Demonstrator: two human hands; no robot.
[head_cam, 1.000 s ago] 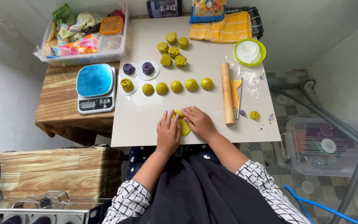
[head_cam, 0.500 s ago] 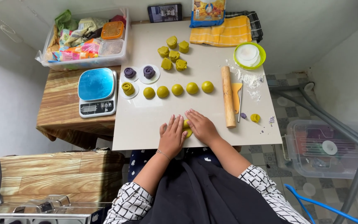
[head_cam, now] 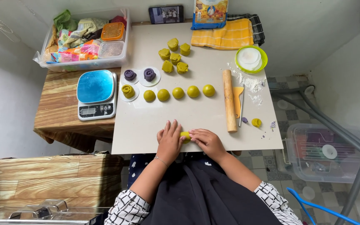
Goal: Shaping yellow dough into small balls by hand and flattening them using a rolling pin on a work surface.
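Observation:
A small roll of yellow-green dough (head_cam: pixel 185 136) lies near the front edge of the white board (head_cam: pixel 146 125). My left hand (head_cam: pixel 170 141) rests flat on its left end, fingers stretched forward. My right hand (head_cam: pixel 206 141) presses on its right end with fingers pointing left. Most of the roll is hidden under the two hands. Further back sits a row of several yellow-green dough balls (head_cam: pixel 178 93), and behind them a cluster of folded yellow-green pieces (head_cam: pixel 174 56).
A wooden rolling pin (head_cam: pixel 229 101) and a yellow scraper (head_cam: pixel 238 100) lie to the right. Rolled purple and yellow spirals (head_cam: pixel 138 76) sit on paper discs at left, beside a blue kitchen scale (head_cam: pixel 95 93). A green bowl of flour (head_cam: pixel 251 58), a yellow cloth (head_cam: pixel 224 35) and a plastic bin (head_cam: pixel 86 39) stand at the back.
Both hands have drawn back toward the board's front edge, and the flat dough piece under them is now rolled into a short log.

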